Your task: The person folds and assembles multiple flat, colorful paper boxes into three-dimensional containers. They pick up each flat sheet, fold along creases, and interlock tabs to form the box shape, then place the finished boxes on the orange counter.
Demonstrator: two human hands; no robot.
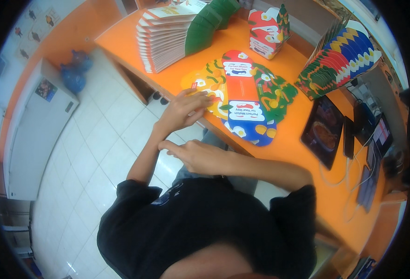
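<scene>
- The left hand (pixel 182 110) rests on the near-left flap of a flat, unfolded carton blank (pixel 242 95) that lies on the orange desk (pixel 288 144); its fingers (pixel 200 98) lie spread and flat on the printed card, pinching nothing.
- The right hand (pixel 198 156) hovers off the desk edge, above the tiled floor (pixel 98 139), fingers loosely curled with the forefinger out; it holds nothing.
- The blank sits at the desk's near edge, between a tall stack of flat blanks (pixel 165 39) and a fanned row of folded cartons (pixel 342 58). One made-up carton (pixel 267 32) stands beyond it.
- Its long axis runs away from the person, from the blue end at the desk edge to the red end farther in; side flaps stick out to either side.
- Risk, as I judge it: the blue end lies very close to the edge, so a push from the one resting hand could slide the blank off onto the floor.
- A crooked press on the flap might crease the card off its score line.
- A tablet (pixel 323 130) and loose cables (pixel 353 186) lie near on the right; a sweeping forearm could snag them.
</scene>
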